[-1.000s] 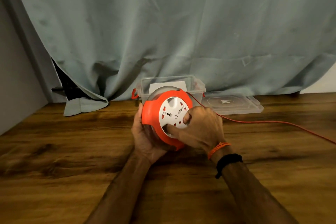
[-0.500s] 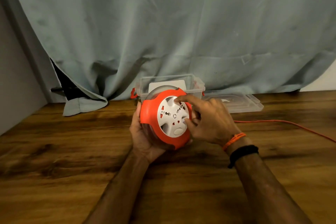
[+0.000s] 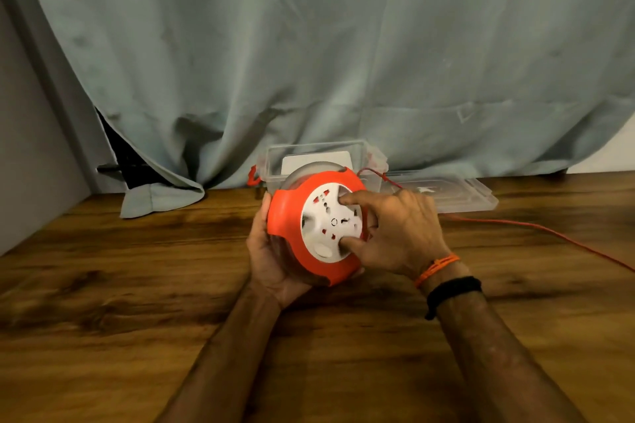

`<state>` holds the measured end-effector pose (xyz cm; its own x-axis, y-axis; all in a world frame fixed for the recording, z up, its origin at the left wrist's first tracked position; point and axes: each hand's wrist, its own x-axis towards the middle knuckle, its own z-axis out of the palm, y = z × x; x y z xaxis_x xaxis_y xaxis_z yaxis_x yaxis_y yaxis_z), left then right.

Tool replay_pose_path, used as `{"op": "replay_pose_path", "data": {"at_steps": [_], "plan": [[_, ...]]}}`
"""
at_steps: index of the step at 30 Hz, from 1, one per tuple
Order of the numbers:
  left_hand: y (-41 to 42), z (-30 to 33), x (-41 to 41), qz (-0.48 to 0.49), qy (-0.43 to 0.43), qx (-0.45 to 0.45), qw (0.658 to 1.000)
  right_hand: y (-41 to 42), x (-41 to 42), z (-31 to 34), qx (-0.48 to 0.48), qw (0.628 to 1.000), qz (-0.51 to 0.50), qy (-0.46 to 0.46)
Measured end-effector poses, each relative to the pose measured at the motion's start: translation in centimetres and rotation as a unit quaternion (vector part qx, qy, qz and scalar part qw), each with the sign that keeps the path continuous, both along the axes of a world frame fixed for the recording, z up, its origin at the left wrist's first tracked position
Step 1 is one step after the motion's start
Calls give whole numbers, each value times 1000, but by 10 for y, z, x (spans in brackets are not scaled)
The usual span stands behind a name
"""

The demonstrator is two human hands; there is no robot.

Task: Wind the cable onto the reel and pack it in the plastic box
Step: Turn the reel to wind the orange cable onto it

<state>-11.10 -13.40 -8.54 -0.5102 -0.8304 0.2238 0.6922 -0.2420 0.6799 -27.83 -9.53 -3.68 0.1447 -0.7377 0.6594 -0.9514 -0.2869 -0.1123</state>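
Your right hand [image 3: 395, 233] has swung round, thumb and forefinger pinching the white dial; your left hand [image 3: 271, 251] cups the reel [image 3: 302, 216] behind. Rigid, smooth plastic; limp cable [image 3: 549, 228] trails rightward from your grip.

A pale grey-green curtain [image 3: 343, 55] fills the upper part of the frame, hanging in loose folds, its hem crumpled on the table at the lower left of the cloth. The table [image 3: 103, 336] is dark wood with strong grain and spreads across the whole lower half. At the left edge stands a plain grey wall [image 3: 31, 182]. Where the curtain parts, left of centre, there is a dark gap [image 3: 129, 161] with a black rod-like thing poking out, too dim to identify.
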Motion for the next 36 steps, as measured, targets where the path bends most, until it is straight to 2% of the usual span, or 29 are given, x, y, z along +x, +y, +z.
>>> {"op": "replay_pose_path", "data": {"at_steps": [5,11,17,20,23,27,31,36], "plan": [[-2,-1,-2,12,20,21,999,-5,15,-11,38,996,-48,-62],[-4,-3,-2,37,14,10,999,-6,24,-16,53,992,-58,-100],[-9,-7,-1,21,24,14,999,-9,28,-19,77,980,-58,-175],[-8,-5,1,-3,32,5,999,-6,25,-13,63,986,-35,-148],[-9,-6,3,-55,38,-5,998,-2,10,0,59,990,34,-121],[-8,-8,3,-123,23,9,992,1,-3,14,45,995,81,-45],[-9,-7,3,-151,32,1,988,2,0,11,56,995,72,35],[-7,-6,3,-155,5,8,988,-1,-1,5,26,997,57,48]]}}
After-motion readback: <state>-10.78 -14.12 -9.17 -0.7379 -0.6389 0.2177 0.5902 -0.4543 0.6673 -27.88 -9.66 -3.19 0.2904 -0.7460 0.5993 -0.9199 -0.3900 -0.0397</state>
